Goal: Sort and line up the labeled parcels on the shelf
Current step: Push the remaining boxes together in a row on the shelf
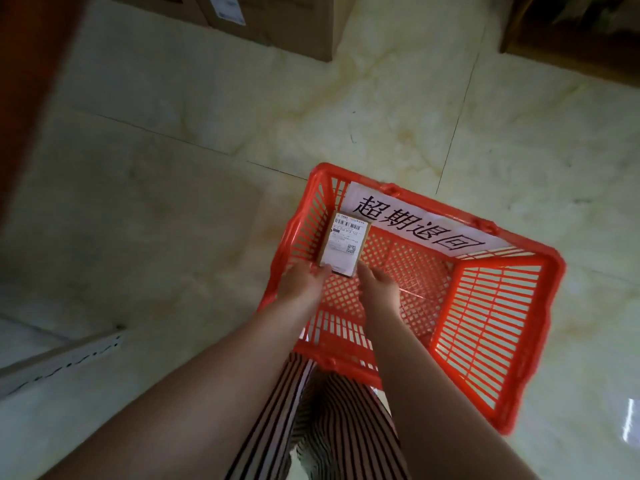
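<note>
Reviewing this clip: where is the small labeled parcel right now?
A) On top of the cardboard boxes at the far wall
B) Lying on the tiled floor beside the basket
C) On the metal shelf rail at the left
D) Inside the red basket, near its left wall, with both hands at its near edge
D: the parcel sits within the red basket, by its left wall, with the left hand and right hand at its near edge.

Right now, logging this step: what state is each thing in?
Small parcel: label up, inside the basket's left corner, held at its near end.
Red basket: on the floor, otherwise empty, paper sign on far wall.
Left hand: fingers on parcel.
Right hand: touching parcel's near edge.
</note>
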The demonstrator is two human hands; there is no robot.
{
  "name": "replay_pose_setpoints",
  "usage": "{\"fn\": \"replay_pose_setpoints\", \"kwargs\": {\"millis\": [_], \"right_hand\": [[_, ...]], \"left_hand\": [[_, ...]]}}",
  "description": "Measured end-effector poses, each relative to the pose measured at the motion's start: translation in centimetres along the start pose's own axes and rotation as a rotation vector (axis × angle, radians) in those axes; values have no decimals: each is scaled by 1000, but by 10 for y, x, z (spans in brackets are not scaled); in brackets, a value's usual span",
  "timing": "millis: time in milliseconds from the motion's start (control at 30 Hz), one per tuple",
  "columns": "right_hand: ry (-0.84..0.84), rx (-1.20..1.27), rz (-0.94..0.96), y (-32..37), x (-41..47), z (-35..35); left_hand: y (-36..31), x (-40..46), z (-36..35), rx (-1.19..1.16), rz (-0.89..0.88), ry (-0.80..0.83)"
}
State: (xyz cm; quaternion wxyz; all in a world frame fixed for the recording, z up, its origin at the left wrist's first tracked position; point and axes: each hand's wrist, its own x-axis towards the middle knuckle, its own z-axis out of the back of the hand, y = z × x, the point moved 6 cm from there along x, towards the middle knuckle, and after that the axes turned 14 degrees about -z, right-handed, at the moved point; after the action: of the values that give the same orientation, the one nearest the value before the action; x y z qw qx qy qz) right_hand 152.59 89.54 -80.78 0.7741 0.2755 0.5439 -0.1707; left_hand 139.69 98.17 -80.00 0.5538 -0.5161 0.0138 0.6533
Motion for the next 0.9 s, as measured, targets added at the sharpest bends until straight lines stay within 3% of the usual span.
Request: {"fn": "replay_pose_setpoints", "kwargs": {"millis": [167,300,467,700,900], "right_hand": [[354,129,48,41,-167,27],[551,8,149,76,-306,30],[731,-327,330,85,-470,7],[938,-638,463,25,-636,-58],[1076,-945,499,-94,-728,-106]], "left_hand": [[-59,-133,103,-687,80,-1],[-95,-237,204,-928,-36,-46],[-105,-374,309,-1199,-211,-289],[-45,-541,377,-1444,-316,-657],[41,-670,407,-1546,-380,-949]]}}
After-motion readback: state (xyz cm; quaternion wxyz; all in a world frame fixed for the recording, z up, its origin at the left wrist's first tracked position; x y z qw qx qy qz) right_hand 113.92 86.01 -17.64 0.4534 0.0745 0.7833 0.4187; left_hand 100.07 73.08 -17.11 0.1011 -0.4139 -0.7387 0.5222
